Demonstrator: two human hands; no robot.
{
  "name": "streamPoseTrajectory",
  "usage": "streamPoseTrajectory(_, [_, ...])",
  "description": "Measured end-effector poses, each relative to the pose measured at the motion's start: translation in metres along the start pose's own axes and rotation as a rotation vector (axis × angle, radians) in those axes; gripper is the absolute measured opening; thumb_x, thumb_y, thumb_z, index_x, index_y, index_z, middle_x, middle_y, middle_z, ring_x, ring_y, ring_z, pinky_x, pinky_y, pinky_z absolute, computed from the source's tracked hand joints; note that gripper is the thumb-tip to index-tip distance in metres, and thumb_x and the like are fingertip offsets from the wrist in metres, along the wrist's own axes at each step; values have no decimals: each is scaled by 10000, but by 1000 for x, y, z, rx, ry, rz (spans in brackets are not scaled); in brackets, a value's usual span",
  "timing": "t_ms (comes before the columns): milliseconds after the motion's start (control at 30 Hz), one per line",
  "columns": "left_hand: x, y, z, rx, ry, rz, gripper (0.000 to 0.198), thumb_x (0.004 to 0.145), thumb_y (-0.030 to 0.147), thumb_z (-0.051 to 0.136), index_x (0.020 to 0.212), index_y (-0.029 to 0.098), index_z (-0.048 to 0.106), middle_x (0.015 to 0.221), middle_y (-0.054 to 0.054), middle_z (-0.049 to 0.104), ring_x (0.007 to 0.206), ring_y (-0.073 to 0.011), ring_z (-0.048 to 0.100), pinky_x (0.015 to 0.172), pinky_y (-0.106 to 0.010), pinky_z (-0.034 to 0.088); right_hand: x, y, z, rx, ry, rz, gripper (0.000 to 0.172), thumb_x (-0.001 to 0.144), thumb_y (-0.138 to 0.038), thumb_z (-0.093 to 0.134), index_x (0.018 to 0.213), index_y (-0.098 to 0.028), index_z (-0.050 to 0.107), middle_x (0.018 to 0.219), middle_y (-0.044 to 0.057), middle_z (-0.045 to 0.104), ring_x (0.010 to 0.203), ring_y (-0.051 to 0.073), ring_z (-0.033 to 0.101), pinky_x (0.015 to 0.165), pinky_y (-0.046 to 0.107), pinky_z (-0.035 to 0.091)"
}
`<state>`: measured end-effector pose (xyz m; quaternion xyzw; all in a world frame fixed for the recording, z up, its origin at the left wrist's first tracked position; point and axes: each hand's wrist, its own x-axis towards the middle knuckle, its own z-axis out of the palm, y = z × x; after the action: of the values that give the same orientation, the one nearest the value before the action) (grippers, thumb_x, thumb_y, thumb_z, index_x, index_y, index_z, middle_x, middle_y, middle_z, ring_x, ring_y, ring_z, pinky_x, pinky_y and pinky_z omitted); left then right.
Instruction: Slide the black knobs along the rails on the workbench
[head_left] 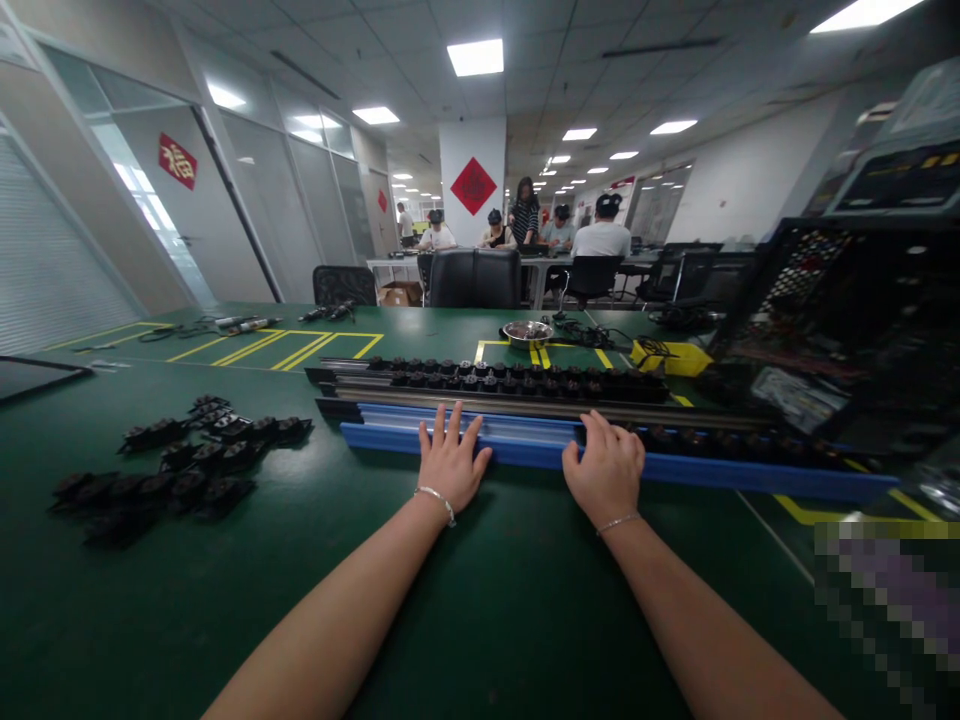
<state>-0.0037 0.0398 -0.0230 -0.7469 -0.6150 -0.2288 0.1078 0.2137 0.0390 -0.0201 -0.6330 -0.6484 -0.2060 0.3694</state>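
Note:
A long blue channel rail [750,474] lies crosswise on the green table in front of me. My left hand [451,468] rests on the rail with fingers spread, holding nothing. Farther right, my right hand [606,468] reaches over the rail, its fingers bent and closed around a small black part [580,434] that is mostly hidden. More black parts [690,440] sit in a row in the channel to the right of that hand. Behind the blue rail, dark rails [480,402] lie parallel, with rows of black parts [510,380] along them.
Loose black parts [187,485] lie in clusters at the left. Beyond the rails stand a metal bowl [528,332] and a yellow box [670,356] with cables. Dark equipment [862,320] rises at the right. A black chair [475,278] and several people are farther back.

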Motion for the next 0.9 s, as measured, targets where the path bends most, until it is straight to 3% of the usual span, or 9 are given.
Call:
streamPoseTrajectory(167, [-2, -4, 2, -15, -22, -21, 539, 874, 512, 363, 1364, 292, 407, 1517, -70, 218, 1400, -316, 82, 1090, -599, 106, 0, -1, 0, 34, -49, -53, 403, 783, -213, 432, 1165, -149, 540, 1234, 105, 575, 1063, 259, 480, 1018, 470, 257])
streamPoseTrajectory(333, [-5, 0, 1, -37, -45, 4, 551, 860, 509, 398, 1360, 278, 408, 1500, -77, 264, 1398, -307, 108, 1091, -602, 95, 0, -1, 0, 0, -17, -7, 432, 776, -246, 457, 1183, -115, 515, 1232, 165, 545, 1076, 289, 469, 979, 476, 300])
streamPoseTrajectory(567, [-6, 0, 0, -52, -42, 24, 511, 857, 468, 420, 1330, 278, 435, 1438, -84, 385, 1367, -299, 221, 1093, -610, 72, -2, -1, 1, -75, 32, 21, 430, 769, -285, 462, 1164, -117, 502, 1060, 170, 596, 1035, 305, 475, 983, 523, 266])
streamPoseTrajectory(900, [-6, 0, -1, -38, -40, 35, 495, 861, 450, 412, 1320, 266, 434, 1424, -81, 405, 1356, -295, 243, 1091, -609, 79, -2, -3, 1, -88, -13, 13, 399, 782, -291, 444, 1131, -113, 514, 962, 143, 635, 994, 279, 502, 1003, 490, 264])
